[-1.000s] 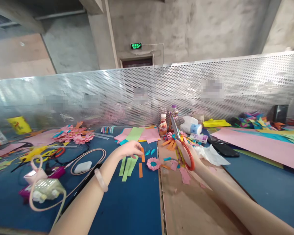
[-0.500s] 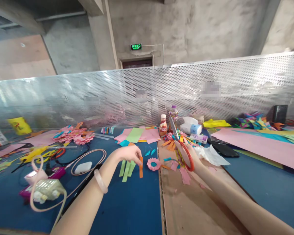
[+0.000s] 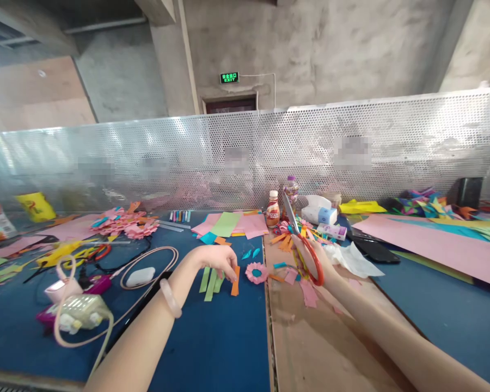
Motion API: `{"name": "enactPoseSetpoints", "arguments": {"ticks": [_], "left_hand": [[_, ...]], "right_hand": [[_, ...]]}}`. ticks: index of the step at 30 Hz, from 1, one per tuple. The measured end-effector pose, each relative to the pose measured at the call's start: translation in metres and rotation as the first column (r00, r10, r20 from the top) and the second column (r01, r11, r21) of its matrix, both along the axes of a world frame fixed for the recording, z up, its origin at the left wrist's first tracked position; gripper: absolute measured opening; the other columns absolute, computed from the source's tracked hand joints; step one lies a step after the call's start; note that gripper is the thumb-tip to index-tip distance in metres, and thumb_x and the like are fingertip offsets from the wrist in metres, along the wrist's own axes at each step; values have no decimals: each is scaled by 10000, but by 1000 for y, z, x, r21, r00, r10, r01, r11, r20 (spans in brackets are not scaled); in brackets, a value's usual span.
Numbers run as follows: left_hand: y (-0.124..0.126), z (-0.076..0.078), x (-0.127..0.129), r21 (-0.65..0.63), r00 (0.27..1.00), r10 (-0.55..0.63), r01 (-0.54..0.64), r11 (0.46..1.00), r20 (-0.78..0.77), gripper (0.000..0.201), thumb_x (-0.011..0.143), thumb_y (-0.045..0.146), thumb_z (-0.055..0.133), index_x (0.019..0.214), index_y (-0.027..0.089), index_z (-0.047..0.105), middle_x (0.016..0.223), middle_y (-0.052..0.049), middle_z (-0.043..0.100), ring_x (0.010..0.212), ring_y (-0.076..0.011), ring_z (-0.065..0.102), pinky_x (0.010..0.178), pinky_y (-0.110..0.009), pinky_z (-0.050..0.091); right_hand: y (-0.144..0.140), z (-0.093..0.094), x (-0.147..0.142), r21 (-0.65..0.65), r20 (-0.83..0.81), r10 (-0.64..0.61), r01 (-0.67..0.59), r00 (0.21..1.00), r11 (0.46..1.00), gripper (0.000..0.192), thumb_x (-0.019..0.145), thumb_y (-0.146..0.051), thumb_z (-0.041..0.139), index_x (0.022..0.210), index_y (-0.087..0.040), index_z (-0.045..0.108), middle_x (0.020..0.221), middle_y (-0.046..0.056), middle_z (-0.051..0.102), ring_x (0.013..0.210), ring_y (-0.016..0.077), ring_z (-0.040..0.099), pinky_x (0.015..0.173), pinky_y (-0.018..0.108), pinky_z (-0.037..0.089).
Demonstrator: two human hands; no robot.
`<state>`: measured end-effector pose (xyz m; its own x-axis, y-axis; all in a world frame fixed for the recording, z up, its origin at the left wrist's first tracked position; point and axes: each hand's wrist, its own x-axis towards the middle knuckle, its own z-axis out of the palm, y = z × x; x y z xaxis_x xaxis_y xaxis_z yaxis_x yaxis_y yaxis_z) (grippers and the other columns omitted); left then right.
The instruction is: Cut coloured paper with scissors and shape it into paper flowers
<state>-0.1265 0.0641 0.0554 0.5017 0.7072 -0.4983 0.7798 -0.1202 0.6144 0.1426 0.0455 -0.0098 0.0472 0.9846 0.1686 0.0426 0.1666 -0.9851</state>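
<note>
My left hand (image 3: 221, 261), fingers bent and drawn together, is at an orange paper strip (image 3: 236, 283) low over the blue tabletop; its fingertips are on the strip's upper left edge. Beside it, partly under the hand, lie several green paper strips (image 3: 206, 286). A ruffled pink paper ring (image 3: 256, 273) rests to the right, with small blue paper pieces (image 3: 251, 253) just behind it. In my right hand (image 3: 313, 258) is a pair of scissors (image 3: 312, 261) with orange-red handles, held up with the blades pointing up and away, over paper scraps.
Pink and green paper sheets (image 3: 228, 223) lie ahead. Two bottles, one a brown-labelled bottle (image 3: 273, 210), stand near a tissue pack (image 3: 319, 211). Cables (image 3: 142, 258) and a heap of pink paper flowers (image 3: 124, 224) are at left. A perforated metal screen (image 3: 167, 163) runs behind.
The orange strip has turned slightly, its lower end now further left, and my left fingers sit at its left edge. My right hand keeps the scissors in nearly the same place.
</note>
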Motion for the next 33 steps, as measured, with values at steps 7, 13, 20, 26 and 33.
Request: {"name": "enactPoseSetpoints", "arguments": {"ticks": [7, 13, 20, 26, 33], "left_hand": [[3, -5, 0, 103, 993, -47, 58, 993, -106, 236, 509, 357, 719, 641, 182, 629, 663, -40, 661, 524, -143, 578, 480, -246, 438], [5, -6, -2, 190, 988, -21, 50, 981, -152, 267, 492, 347, 725, 648, 177, 592, 646, -42, 648, 485, -142, 552, 428, -241, 398], [3, 2, -2, 208, 993, -52, 73, 975, -102, 402, 502, 407, 743, 800, 164, 627, 790, -70, 693, 690, -199, 633, 554, -261, 432], [0, -4, 12, 313, 999, -23, 7, 950, 48, 408, 643, 434, 643, 938, 155, 598, 838, -64, 673, 678, -173, 633, 573, -245, 444], [-4, -9, 27, 517, 993, -96, 45, 855, 72, 351, 672, 399, 636, 937, 168, 653, 898, -65, 659, 780, -181, 606, 624, -241, 431]], "right_hand": [[0, -1, 0, 14, 11, 13, -13, 1000, 1000, 379, 769, -589, 466, 729, -212, 455, 420, -85, 414, 287, 79, 382, 266, 188, 336], [1, -1, 0, 29, 26, 13, -14, 1000, 999, 373, 778, -583, 453, 726, -213, 460, 404, -89, 404, 280, 77, 365, 263, 184, 329], [-1, -1, 0, 34, 66, 7, -9, 998, 999, 389, 777, -593, 449, 730, -206, 466, 410, -91, 397, 286, 75, 365, 269, 186, 334], [-4, 2, -3, 25, 118, -22, 20, 993, 1000, 418, 772, -623, 422, 742, -207, 455, 476, -88, 393, 309, 75, 387, 277, 196, 348], [-6, 1, -2, 151, 326, -156, 111, 932, 982, 391, 807, -584, 377, 732, -210, 464, 507, -49, 459, 402, 107, 457, 398, 222, 394]]}}
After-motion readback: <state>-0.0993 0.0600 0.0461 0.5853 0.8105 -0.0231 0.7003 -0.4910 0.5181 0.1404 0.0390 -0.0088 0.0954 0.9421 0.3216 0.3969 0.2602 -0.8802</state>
